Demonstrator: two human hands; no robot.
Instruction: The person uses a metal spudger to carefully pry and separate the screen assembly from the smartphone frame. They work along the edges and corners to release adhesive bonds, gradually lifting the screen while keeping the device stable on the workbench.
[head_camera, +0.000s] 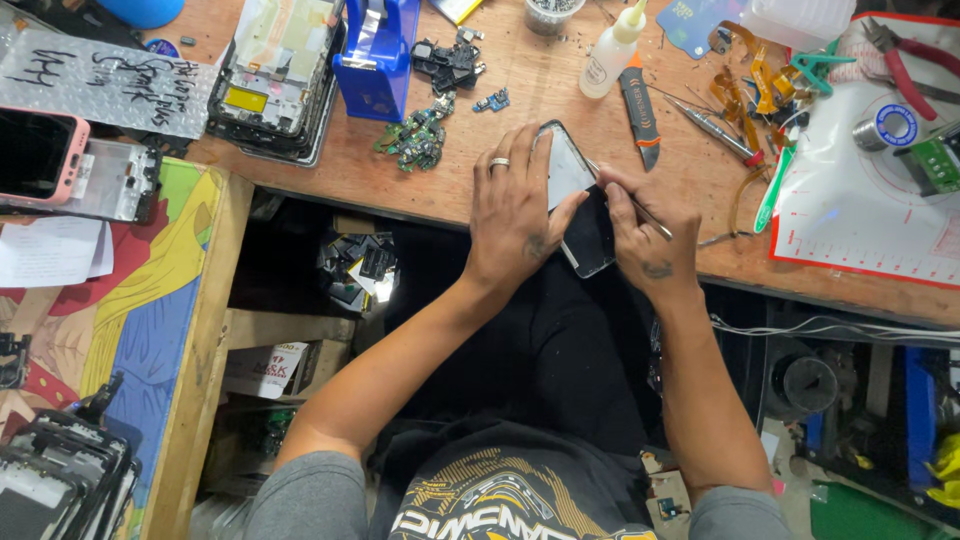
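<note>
The phone (580, 205) lies at the near edge of the desk (340, 175), tilted, with its lower end overhanging that edge above the person's lap. Its face is partly pale and partly dark.

The left hand (512, 215) rests flat on the phone's left side. Its grip is loose: fingers extended and spread toward the phone's top corner, thumb laid across the dark lower face. A ring sits on one finger.

The right hand (645, 235) is closed in a pinch grip around a thin metal tool (640, 212). The tool's tip meets the phone's right edge.

Beyond the hands, toward the far edge of the desk, stand a white squeeze bottle (612, 52) and a blue tape dispenser (378, 50). A grey-and-orange utility knife (638, 108) lies just beside the bottle. A cluster of small green circuit boards (415, 138) lies left of the left hand. A white work mat with a red border (860, 215) covers the right end of the desk.
</note>
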